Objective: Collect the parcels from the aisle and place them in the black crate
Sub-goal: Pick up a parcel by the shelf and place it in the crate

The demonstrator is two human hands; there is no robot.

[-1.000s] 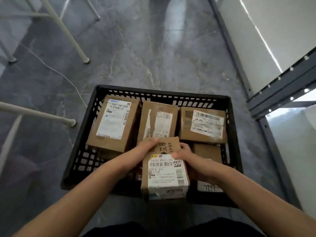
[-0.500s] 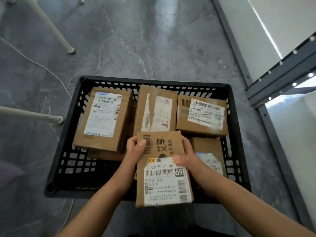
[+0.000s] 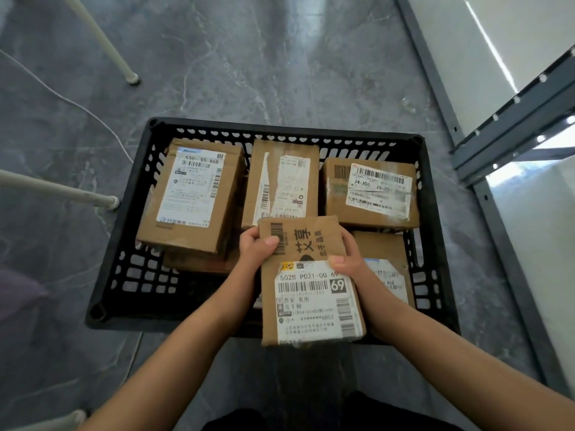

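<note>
A brown cardboard parcel (image 3: 308, 284) with a white label marked 69 hangs over the near middle of the black crate (image 3: 124, 231). My left hand (image 3: 256, 247) grips its left edge and my right hand (image 3: 347, 256) grips its right edge. Inside the crate lie several more parcels: a large one at the left (image 3: 189, 194), one at the back middle (image 3: 281, 178), one at the back right (image 3: 370, 191) and one at the near right (image 3: 385, 262), partly hidden by my right arm. Another parcel lies under the left one.
The crate stands on a grey marbled floor (image 3: 249, 66). White table legs (image 3: 102, 42) and a white cable (image 3: 62, 98) are at the left. A grey metal shelf frame (image 3: 510, 126) runs along the right side.
The held parcel has tilted flatter and moved forward over the crate. My view has moved closer to the crate and more directly above it. Both hands keep their hold.
</note>
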